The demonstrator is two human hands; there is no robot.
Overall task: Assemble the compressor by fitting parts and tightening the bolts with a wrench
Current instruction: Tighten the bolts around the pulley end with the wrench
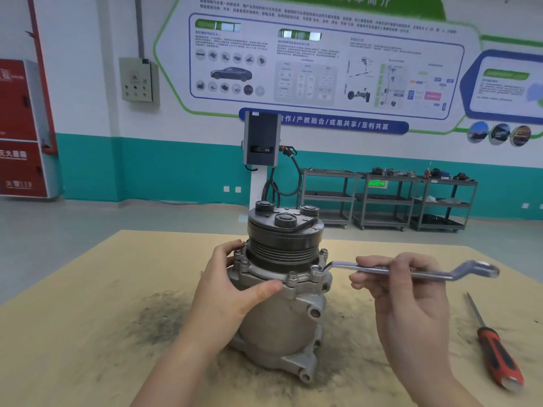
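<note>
A grey metal compressor point(279, 321) stands upright on the tan table point(88, 333), with a dark grooved pulley point(283, 239) on top. Several bolts point(292, 276) stick up from its upper flange. My left hand point(232, 286) grips the flange and body from the left, thumb across the front. My right hand point(402, 292) holds the shaft of a silver offset ring wrench point(411, 271). The wrench's left ring sits over a bolt at the flange's right front; its other ring juts out to the right.
A screwdriver point(496, 353) with an orange and black handle lies on the table at the right. Dark metal dust is smeared around the compressor. Behind the table stand a charging post point(261, 142) and several grey shelf carts point(385, 201).
</note>
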